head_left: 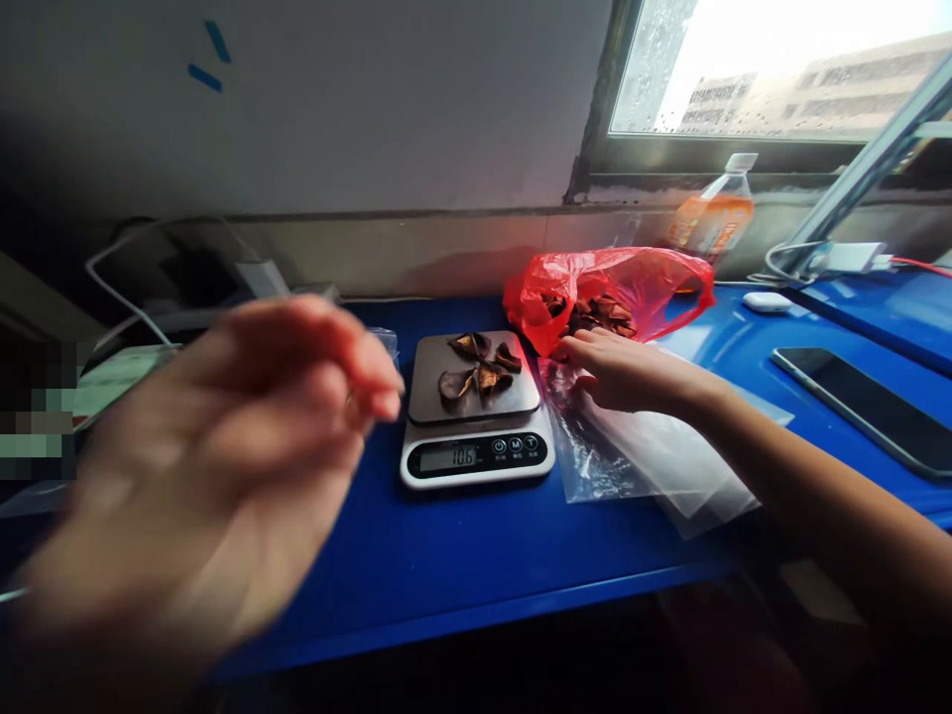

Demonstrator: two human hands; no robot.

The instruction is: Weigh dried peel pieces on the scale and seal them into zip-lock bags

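Note:
A white kitchen scale (478, 461) with a steel plate stands on the blue table; its display reads about 10.6. Several brown, curled dried pieces (487, 377), like dried peel, lie on the plate. My left hand (253, 466) is raised close to the camera at left, blurred, its fingers curled together with nothing visible in them. My right hand (621, 372) is at the front rim of a red plastic bag (542, 288), fingers bent against it, the tips partly hidden. More brown pieces (606, 315) fill the bag. Beneath my right hand lie clear plastic bags (632, 466).
A bottle of orange drink (718, 213) stands behind the red bag. At right lie a phone (867, 407), a white earbud case (768, 302) and a white charger (855, 258) by a metal post. White cables (126, 297) run at left. The blue table's front edge (521, 605) is near me.

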